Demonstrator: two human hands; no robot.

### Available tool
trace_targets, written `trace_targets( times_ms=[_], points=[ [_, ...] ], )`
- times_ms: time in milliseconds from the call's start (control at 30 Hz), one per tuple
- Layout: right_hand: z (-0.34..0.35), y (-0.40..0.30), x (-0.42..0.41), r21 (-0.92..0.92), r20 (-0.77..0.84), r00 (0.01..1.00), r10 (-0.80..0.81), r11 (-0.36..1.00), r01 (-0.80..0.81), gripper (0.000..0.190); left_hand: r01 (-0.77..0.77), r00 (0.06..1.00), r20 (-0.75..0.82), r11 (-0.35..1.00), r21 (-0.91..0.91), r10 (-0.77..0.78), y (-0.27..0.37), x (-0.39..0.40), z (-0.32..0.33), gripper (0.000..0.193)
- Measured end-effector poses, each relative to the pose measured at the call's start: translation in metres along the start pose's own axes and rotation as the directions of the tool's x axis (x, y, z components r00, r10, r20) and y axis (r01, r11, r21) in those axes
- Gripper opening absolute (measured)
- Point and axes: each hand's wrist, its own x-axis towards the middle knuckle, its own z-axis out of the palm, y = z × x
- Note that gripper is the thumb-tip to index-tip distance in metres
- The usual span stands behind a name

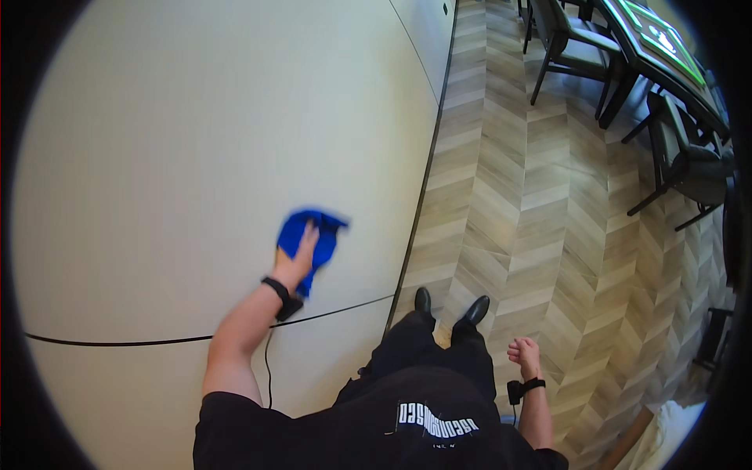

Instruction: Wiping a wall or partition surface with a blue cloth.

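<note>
My left hand [298, 258] presses a blue cloth [326, 249] flat against a pale wall panel [176, 176] on my left. The cloth is bunched under the palm and fingers, and one corner sticks out past them, slightly blurred. A black wrist strap with a small box [288, 302] sits on that wrist, with a thin cable hanging from it. My right hand [526, 354] hangs beside my right leg, over the floor. Its fingers are curled in and nothing shows in them. The right wrist bears a similar black strap [531, 384].
A dark seam [147, 342] crosses the wall panels, and a dark skirting edge [424, 182] meets the chevron-patterned floor [546, 235]. Dark chairs [578, 50] stand around a table [664, 44] with a glowing green outline at upper right. White fabric [661, 437] lies at lower right.
</note>
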Motion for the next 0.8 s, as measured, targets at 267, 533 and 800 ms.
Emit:
trace_targets(
  times_ms=[267, 533, 800],
  points=[
    [0.033, 0.023, 0.039, -0.160, 0.053, 0.998, 0.017, 0.987, -0.008, 0.022, -0.294, 0.956, 0.042, 0.944, 0.147, 0.291, 0.023, 0.095, 0.057, 0.048],
    [0.076, 0.114, 0.030, -0.235, 0.061, 0.992, 0.112, 0.967, -0.095, 0.021, -0.014, 0.843, 0.537, 1.000, 0.014, 0.004, -0.098, -0.143, 0.136, 0.047],
    [0.108, 0.169, 0.054, -0.296, -0.033, 0.977, 0.211, 0.931, -0.211, 0.019, -0.032, 0.797, 0.603, 0.999, -0.015, 0.034, -0.170, -0.097, 0.252, 0.046]
  ],
)
